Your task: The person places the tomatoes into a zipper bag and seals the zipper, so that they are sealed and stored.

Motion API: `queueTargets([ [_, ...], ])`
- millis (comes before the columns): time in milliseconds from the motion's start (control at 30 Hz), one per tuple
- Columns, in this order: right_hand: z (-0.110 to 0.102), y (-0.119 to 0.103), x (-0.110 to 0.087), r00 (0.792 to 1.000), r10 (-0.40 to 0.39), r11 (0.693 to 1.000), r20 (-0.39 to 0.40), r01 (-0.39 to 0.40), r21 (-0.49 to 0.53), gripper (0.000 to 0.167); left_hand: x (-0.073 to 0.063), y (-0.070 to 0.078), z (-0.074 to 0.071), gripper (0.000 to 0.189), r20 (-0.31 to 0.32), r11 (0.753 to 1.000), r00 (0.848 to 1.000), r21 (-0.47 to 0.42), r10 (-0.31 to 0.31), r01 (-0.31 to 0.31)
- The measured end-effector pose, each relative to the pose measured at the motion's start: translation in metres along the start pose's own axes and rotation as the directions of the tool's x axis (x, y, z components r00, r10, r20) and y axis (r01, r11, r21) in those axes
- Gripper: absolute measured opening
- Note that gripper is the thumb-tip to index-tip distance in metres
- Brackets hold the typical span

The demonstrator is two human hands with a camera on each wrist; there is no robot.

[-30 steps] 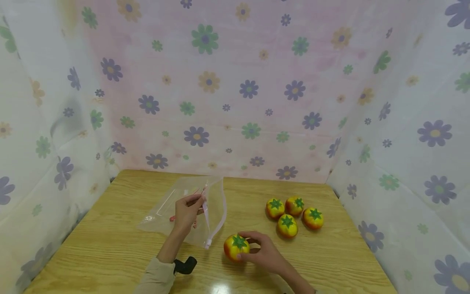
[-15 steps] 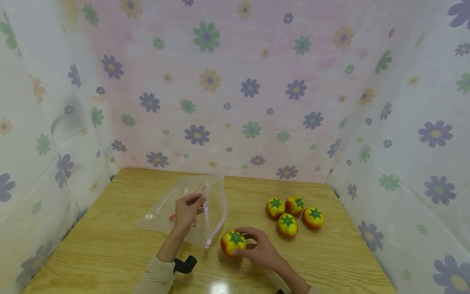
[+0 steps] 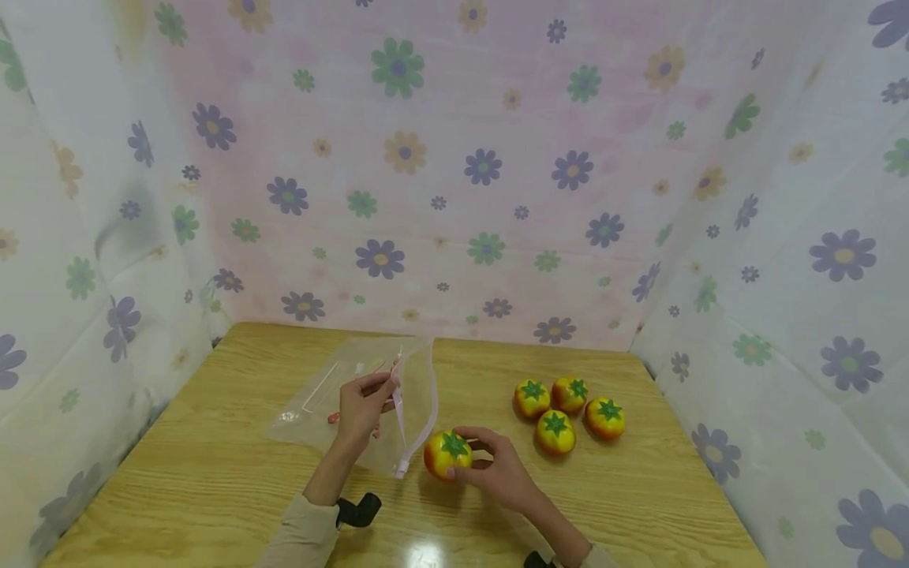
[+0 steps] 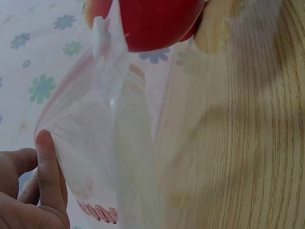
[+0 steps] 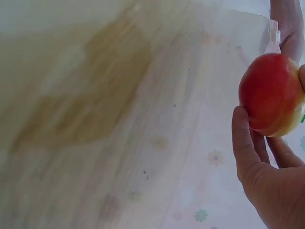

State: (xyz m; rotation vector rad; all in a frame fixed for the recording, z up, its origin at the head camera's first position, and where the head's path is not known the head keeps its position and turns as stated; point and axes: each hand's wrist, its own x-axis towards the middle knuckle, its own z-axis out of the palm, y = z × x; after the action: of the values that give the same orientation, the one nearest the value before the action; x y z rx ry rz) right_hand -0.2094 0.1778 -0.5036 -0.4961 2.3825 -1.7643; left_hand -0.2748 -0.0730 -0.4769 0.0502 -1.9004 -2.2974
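A clear slider zip bag (image 3: 415, 394) with a pale pink rim lies on the left of the table, its mouth parted toward the right. My left hand (image 3: 362, 406) pinches the upper edge of that mouth between thumb and fingers. Its slider (image 3: 401, 469) sits at the near corner. In my right hand (image 3: 499, 471) is a yellow-and-red tomato (image 3: 446, 457) with a green star-shaped top, gripped from its right side right beside the bag's opening. From the left wrist, the tomato's red underside (image 4: 164, 24) shows beyond the bag's rim. Fingers (image 5: 245, 143) curl around the fruit in the right wrist view.
Several similar tomatoes (image 3: 556, 432) stand grouped on the right of the wooden table (image 3: 639, 497). Flower-printed cloth (image 3: 440, 158) hangs behind the table and along both sides. A black wrist mount (image 3: 359, 511) sits on the left forearm.
My right hand has carried the tomato a little leftward and away from me, closer to the bag's mouth. The left hand and bag have stayed nearly in place.
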Motion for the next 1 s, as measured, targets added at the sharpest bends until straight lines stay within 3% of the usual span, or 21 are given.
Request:
queueTargets([
  [267,0.005,-0.006,0.011,0.999,-0.028,0.999,-0.021,0.028,0.033,0.058,-0.001,0.000,0.001,0.022,0.002,0.999,1.000,-0.024,0.027,-0.027],
  [1000,0.018,-0.021,0.040,0.994,-0.078,0.996,-0.081,0.080,0.024,0.052,-0.001,0.003,0.001,0.024,0.020,1.000,1.000,0.004,0.018,-0.018],
])
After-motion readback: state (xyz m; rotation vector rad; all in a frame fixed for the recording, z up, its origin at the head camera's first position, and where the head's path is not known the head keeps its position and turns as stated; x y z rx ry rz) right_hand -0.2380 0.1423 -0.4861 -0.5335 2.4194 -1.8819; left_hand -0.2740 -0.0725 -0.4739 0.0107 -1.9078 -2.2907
